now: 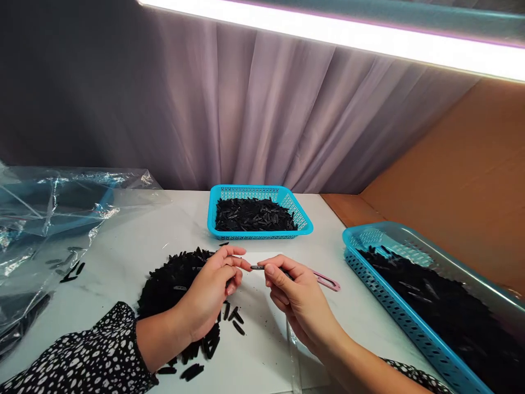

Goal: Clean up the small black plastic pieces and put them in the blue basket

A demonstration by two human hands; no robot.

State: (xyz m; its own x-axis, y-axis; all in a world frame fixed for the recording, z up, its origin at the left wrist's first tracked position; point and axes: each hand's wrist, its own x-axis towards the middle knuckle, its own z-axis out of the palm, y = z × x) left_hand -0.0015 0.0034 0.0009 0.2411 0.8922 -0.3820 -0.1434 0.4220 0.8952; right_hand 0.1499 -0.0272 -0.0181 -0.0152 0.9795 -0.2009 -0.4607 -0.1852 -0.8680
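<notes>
**Hands meet over one small black piece above the white table**

Left hand (211,293) and right hand (297,295) come together at the middle of the table (353,306), fingertips nearly touching; between them sits a single small black piece (257,267), pinched at its right end by the right thumb and forefinger, with the left fingertips closed on or just at its other end (the exact contact on that side is too small to tell). Holding it by the ends leaves its middle open to view, which looks like the reason for the grip.

Under and behind the left hand lies a loose pile of black pieces (172,282), spilling toward the wrist, close enough to be drawn from without a reach; a few strays lie near the left sleeve (88,355), which is black with white spots. A pink tool (327,281) pokes out past the right hand, flat on the table; whether the hand grips it or merely covers its end I cannot tell.

A small blue basket (303,221) of black pieces stands at the far edge, well apart from the hands; a larger blue basket (394,309), also filled, runs along the right side near the right forearm. Crumpled clear plastic sheeting (53,219) covers the left end; a grey curtain (266,120) hangs behind.
</notes>
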